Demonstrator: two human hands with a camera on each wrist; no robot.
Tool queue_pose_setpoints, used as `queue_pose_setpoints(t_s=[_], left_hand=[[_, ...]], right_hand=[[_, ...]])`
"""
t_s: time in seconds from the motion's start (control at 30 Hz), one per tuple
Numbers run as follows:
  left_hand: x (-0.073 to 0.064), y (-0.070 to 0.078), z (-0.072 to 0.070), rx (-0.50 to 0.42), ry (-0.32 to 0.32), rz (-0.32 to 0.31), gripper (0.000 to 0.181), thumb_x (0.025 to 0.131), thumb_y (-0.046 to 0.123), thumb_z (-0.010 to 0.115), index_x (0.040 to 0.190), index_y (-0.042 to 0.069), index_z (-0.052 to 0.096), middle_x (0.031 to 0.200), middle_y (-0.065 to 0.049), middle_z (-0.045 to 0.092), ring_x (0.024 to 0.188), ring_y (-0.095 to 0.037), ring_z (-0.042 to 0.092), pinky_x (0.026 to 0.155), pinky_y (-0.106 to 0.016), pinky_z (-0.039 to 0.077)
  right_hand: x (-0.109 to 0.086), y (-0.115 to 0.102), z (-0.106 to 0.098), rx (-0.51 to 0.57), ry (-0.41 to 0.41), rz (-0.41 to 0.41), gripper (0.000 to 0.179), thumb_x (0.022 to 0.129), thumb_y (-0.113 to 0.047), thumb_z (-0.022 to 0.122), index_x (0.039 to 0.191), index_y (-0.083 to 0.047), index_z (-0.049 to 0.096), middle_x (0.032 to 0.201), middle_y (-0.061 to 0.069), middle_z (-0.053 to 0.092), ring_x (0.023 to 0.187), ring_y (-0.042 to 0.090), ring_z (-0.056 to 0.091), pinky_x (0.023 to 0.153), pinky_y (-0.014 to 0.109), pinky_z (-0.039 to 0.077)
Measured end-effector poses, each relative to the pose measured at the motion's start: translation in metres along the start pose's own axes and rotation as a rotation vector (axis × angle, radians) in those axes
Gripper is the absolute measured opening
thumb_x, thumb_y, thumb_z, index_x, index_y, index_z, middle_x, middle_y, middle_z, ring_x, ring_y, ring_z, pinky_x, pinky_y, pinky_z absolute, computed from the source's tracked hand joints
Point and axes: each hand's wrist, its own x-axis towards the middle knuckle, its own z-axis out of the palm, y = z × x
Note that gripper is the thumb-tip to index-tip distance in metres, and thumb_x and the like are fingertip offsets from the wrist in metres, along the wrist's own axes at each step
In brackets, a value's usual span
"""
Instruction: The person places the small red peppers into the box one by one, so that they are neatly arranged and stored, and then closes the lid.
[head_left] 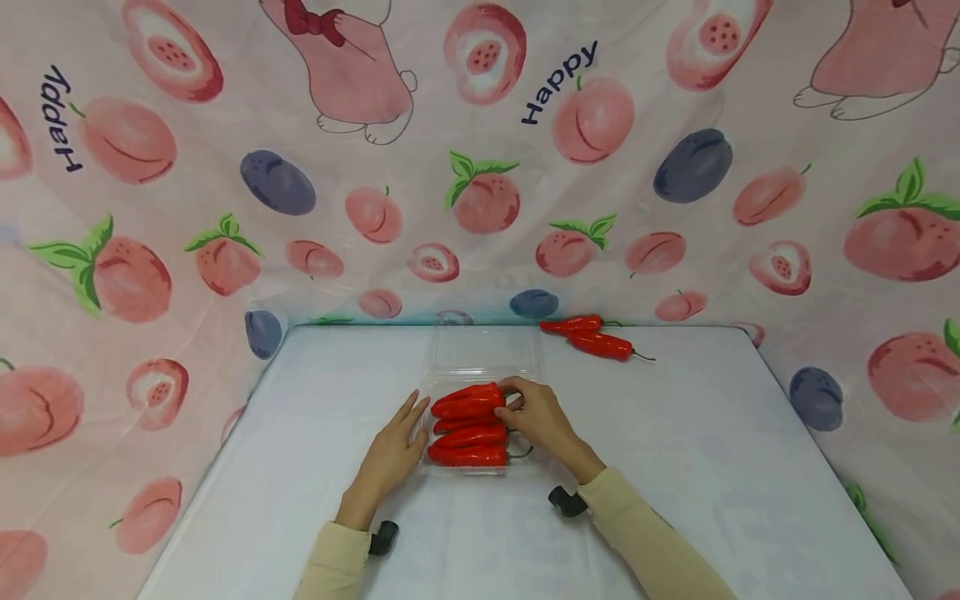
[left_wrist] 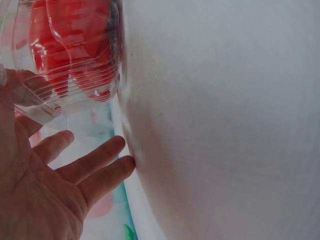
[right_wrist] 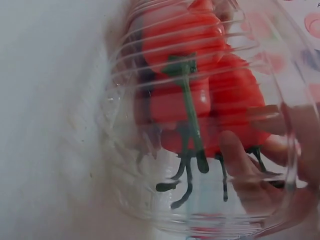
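White tabletop [head_left: 675, 467]; open clear plastic clamshell box [head_left: 480, 471] on it; glossy elongated red peppers [head_left: 468, 455] inside, long axes left-right, green stems [right_wrist: 190, 110] rightward; left hand [head_left: 392, 450] angled forward, fingers spread at box's left side; right hand [head_left: 543, 421] angled forward-left, pinching far pepper [head_left: 467, 407] at stem end

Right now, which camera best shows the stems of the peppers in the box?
The right wrist view: several green stems appear large through the clear box. The head view shows them small; the left wrist view shows none.
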Motion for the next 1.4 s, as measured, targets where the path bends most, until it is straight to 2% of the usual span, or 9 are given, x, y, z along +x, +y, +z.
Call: queue_pose_setpoints(t_s=[0.2, 0.47, 0.67, 0.8, 1.07, 1.4], left_hand=[[-0.001, 0.002, 0.001, 0.003, 0.002, -0.005, 0.053, 0.098, 0.025, 0.052, 0.15, 0.024, 0.042, 0.161, 0.001, 0.031, 0.137, -0.032, 0.049, 0.109, -0.054, 0.043], [0.0, 0.002, 0.002, 0.006, 0.006, -0.007, 0.053, 0.098, 0.026, 0.052, 0.15, 0.024, 0.042, 0.161, 0.002, 0.031, 0.137, -0.033, 0.049, 0.109, -0.056, 0.043], [0.0, 0.001, 0.002, -0.001, -0.001, -0.01, 0.053, 0.098, 0.026, 0.052, 0.15, 0.024, 0.042, 0.161, 0.002, 0.032, 0.136, -0.034, 0.05, 0.109, -0.055, 0.042], [0.0, 0.001, 0.001, -0.007, -0.006, -0.01, 0.053, 0.098, 0.026, 0.052, 0.15, 0.024, 0.042, 0.162, 0.002, 0.031, 0.137, -0.034, 0.049, 0.11, -0.056, 0.041], [0.001, 0.0, 0.0, -0.01, -0.001, -0.011, 0.054, 0.097, 0.026, 0.053, 0.15, 0.023, 0.042, 0.162, 0.001, 0.031, 0.138, -0.035, 0.047, 0.111, -0.056, 0.04], [0.001, -0.001, 0.002, -0.009, -0.008, -0.02, 0.054, 0.098, 0.027, 0.052, 0.151, 0.024, 0.041, 0.162, 0.002, 0.03, 0.139, -0.033, 0.046, 0.111, -0.056, 0.04]], right_hand=[[-0.001, 0.001, 0.0, -0.036, 0.018, 0.002, 0.04, 0.086, -0.025, 0.075, 0.124, -0.015, 0.064, 0.112, 0.003, 0.071, 0.085, 0.013, 0.069, 0.069, 0.026, 0.061], [-0.006, -0.004, -0.005, -0.07, 0.066, 0.019, 0.04, 0.088, -0.028, 0.073, 0.124, -0.014, 0.064, 0.106, 0.001, 0.071, 0.088, 0.015, 0.066, 0.071, 0.028, 0.06], [-0.01, -0.006, -0.011, -0.101, 0.085, -0.019, 0.038, 0.088, -0.025, 0.072, 0.122, -0.01, 0.065, 0.113, 0.005, 0.071, 0.091, 0.017, 0.066, 0.08, 0.033, 0.06], [-0.011, -0.009, -0.016, -0.084, 0.077, -0.046, 0.039, 0.089, -0.025, 0.072, 0.123, -0.009, 0.065, 0.118, 0.008, 0.07, 0.097, 0.022, 0.067, 0.084, 0.038, 0.06], [-0.014, -0.014, -0.028, -0.072, 0.074, -0.126, 0.039, 0.089, -0.022, 0.073, 0.125, -0.01, 0.064, 0.12, 0.008, 0.069, 0.101, 0.023, 0.067, 0.085, 0.039, 0.059], [-0.02, -0.016, -0.041, -0.047, 0.101, -0.169, 0.038, 0.089, -0.021, 0.073, 0.124, -0.01, 0.064, 0.119, 0.006, 0.069, 0.103, 0.028, 0.067, 0.086, 0.042, 0.059]])
